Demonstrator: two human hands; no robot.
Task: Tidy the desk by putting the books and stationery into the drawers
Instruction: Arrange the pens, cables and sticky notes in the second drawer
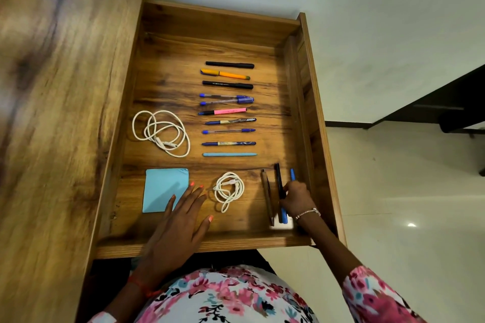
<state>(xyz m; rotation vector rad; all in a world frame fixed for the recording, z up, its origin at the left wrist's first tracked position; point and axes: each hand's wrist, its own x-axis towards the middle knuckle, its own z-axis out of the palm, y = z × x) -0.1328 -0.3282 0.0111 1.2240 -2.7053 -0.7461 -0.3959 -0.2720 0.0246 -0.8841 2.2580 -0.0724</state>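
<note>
The wooden drawer stands pulled out wide. Several pens lie in a neat row across its middle. My right hand is at the drawer's near right corner, closed around a blue pen that lies beside a black pen and a brown pencil. A white eraser sits just below them. My left hand rests flat on the drawer floor, fingers spread, its tips touching a light blue sticky-note pad. A small coiled white cable lies between my hands.
A larger white cable lies loosely coiled at the drawer's left. The wooden desk top runs along the left. White wall and pale tiled floor lie to the right, with dark furniture at the far right.
</note>
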